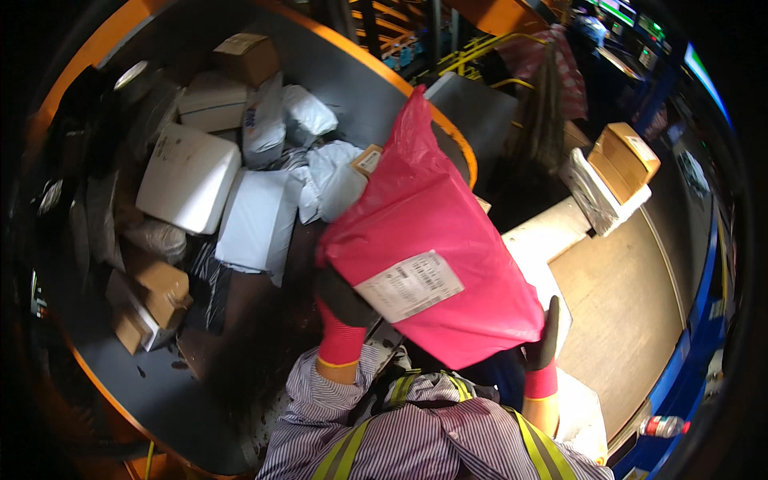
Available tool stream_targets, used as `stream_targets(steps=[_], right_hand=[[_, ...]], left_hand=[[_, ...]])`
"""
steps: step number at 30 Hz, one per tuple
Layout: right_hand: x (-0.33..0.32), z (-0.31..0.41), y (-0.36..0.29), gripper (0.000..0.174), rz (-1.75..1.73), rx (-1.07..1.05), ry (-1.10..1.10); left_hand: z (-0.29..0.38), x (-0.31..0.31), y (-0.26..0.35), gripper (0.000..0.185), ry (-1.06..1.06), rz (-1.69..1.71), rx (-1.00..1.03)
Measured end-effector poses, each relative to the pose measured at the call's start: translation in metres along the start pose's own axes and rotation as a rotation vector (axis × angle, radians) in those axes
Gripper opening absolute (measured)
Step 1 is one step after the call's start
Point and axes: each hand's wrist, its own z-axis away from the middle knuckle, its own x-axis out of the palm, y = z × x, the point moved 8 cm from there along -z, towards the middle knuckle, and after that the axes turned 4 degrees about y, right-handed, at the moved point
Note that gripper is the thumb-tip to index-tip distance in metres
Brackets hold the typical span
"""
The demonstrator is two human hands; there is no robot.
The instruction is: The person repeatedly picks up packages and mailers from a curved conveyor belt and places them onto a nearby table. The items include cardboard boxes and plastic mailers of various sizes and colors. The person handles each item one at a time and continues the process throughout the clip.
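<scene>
A large pink plastic mailer bag [444, 222] with a white printed label [411, 286] is held up in front of my chest. My left hand [345, 303], in a dark glove with a red cuff, grips its lower left corner. At the lower right corner my right hand [543, 342], gloved the same way, supports the bag's side; part of its fingers are hidden behind the bag. Left of the bag, a heap of parcels lies on a dark chute, among them a white box [189, 178] and a white poly mailer [258, 213].
Orange edging [459, 141] borders the chute. More parcels include a brown carton [247, 58] and a cardboard box [159, 288]. To the right, an open carton [624, 162] rests on a wrapped white parcel by a tan conveyor belt [624, 276]. A plastic bottle [663, 426] lies near the blue rail.
</scene>
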Motion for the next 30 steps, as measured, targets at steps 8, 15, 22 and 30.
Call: stream_targets(steps=[8, 15, 22, 30], right_hand=[[-0.009, 0.052, -0.138, 0.054, 1.243, -0.691, 0.609], [-0.017, 0.004, -0.070, 0.063, 2.804, -0.287, 0.637], [-0.129, -0.002, -0.153, 0.063, 2.513, 0.202, 1.112], [-0.004, -0.073, -0.040, 0.034, 2.098, -0.959, 0.241]], left_hand=[[0.251, 0.185, 0.087, 0.029, -1.560, 0.711, -0.426], [0.165, 0.127, 0.076, 0.027, -0.573, 0.308, 0.445], [0.013, -0.282, -0.159, 0.059, 0.571, -1.529, -0.177], [0.070, -0.400, -0.350, 0.025, 0.307, -0.020, -0.777]])
